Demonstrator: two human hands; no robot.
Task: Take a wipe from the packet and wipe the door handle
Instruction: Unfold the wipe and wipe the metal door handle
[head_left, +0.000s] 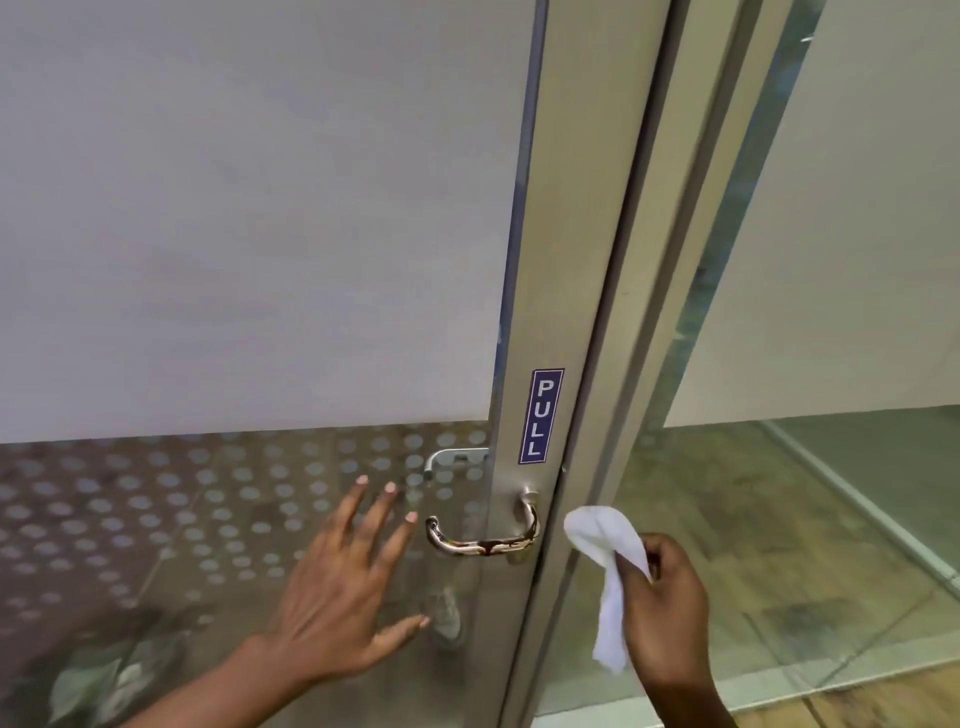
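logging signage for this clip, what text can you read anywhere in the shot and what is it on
"PULL": white capitals stacked vertically on a blue sticker, stuck on the metal door frame just above the door handle.
No other text shows; the wipe in the right hand carries no print, and no packet is in view.

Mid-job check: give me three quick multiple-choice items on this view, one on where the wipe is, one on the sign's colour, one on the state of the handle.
1. Where is the wipe?
A. on the floor
B. in the right hand, right of the door handle
C. draped over the handle

2. What colour is the PULL sign?
A. red with black letters
B. green with white letters
C. dark blue with white letters

3. What state is the handle in?
A. smeared with a dark brown stain
B. wrapped in the wipe
C. gripped by the left hand

Answers: 1 B, the fingers pinch it beside the frame; 2 C, white letters on blue; 3 A, brown streaks show on the lever, untouched.
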